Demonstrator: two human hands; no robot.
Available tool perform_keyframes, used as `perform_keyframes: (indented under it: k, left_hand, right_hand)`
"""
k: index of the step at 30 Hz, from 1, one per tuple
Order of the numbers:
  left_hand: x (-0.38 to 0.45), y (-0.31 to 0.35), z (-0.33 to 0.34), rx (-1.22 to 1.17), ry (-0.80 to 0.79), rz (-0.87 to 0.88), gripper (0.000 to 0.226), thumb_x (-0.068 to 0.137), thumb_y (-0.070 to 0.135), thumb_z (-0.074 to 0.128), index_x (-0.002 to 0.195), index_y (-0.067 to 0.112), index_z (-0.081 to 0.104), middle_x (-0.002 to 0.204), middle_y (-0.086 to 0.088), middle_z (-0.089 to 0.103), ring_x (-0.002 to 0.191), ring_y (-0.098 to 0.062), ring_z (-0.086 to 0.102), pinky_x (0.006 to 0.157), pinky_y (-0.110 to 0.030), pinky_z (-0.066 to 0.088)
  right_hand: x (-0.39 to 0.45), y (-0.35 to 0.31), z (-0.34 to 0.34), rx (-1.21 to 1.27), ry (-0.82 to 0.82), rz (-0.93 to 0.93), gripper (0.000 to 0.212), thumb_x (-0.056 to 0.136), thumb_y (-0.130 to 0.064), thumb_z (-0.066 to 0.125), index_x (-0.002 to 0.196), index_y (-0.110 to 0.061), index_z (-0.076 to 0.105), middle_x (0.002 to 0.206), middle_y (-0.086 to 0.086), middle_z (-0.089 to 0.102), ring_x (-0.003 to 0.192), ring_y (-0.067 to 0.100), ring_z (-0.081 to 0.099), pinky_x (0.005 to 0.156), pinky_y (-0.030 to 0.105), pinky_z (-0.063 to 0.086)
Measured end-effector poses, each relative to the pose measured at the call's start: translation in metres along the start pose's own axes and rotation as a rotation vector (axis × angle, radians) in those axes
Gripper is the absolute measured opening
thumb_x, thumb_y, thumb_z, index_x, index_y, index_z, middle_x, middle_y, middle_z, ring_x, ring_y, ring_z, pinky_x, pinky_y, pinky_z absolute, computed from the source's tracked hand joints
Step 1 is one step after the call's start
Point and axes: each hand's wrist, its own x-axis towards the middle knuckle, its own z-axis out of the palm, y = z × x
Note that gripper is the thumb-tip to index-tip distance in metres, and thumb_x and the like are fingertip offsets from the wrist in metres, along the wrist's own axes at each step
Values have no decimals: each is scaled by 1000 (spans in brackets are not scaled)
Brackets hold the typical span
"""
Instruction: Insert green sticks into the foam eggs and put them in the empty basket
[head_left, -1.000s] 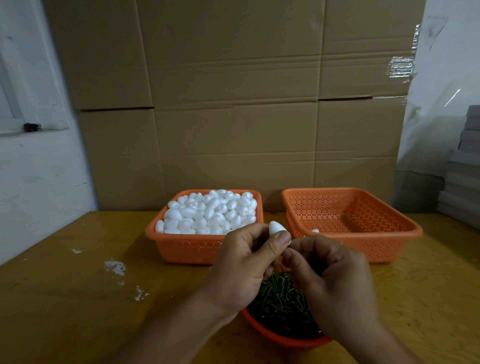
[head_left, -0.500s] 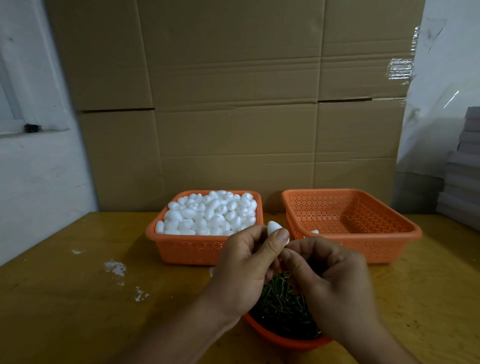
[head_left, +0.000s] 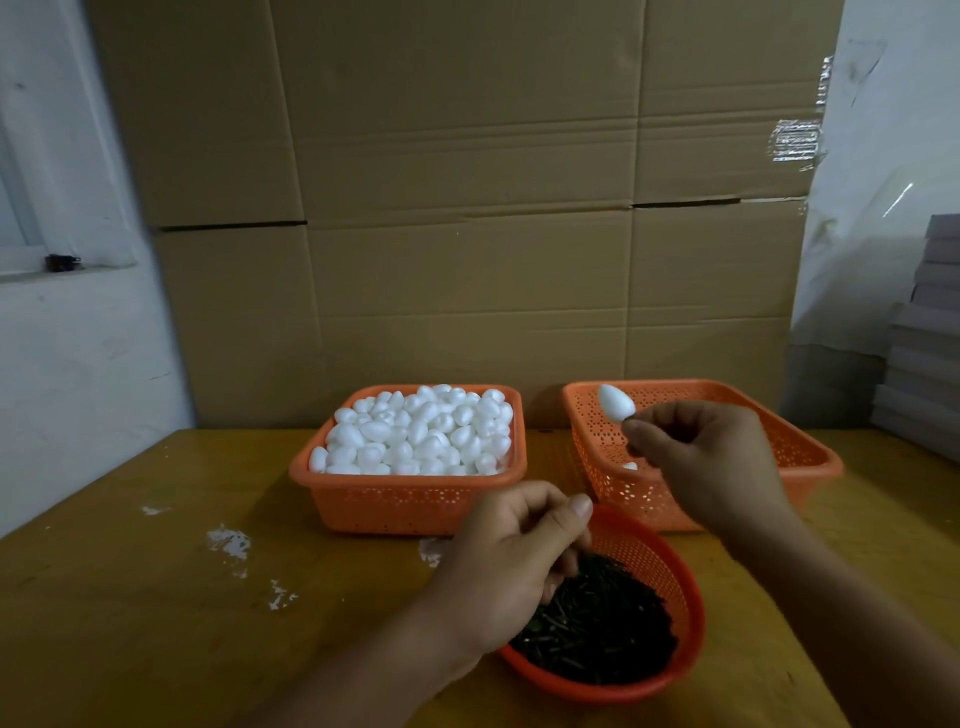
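Now right hand (head_left: 711, 457) pinches smooth white foam egg (head_left: 615, 402).

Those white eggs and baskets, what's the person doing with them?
A person is putting green sticks into foam eggs. The right hand holds one egg over the right basket, where another egg already lies. The stick itself is hidden by the fingers. The left hand reaches into the round basket of sticks. The left basket is full of plain eggs.
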Motion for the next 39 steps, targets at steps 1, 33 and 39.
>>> perform_keyframes:
  k: [1,33,39]
  left_hand:
    - [-1,-1,1,14,-16,0,41,100,41,56,65,20,59,61,3,55,50,-5,47,50,-14,38]
    - [-8,9,5,126,-218,52,30,96,39,52,71,23,54,66,3,60,54,-8,50,54,-20,41]
    - [-4,8,-4,240,-170,109,45,94,52,57,63,19,57,57,-3,52,55,-15,49,57,-30,42]
  right_hand:
    - [14,9,-2,-84,-11,29,16,87,-25,76,72,-25,73,66,-3,73,46,5,60,46,29,48]
    - [87,56,20,-695,-257,326,21,86,-19,63,70,-6,65,64,7,63,54,19,58,42,24,44]
    - [37,29,5,-305,43,62,27,92,-22,62,70,-11,74,63,4,72,53,28,67,45,36,49]
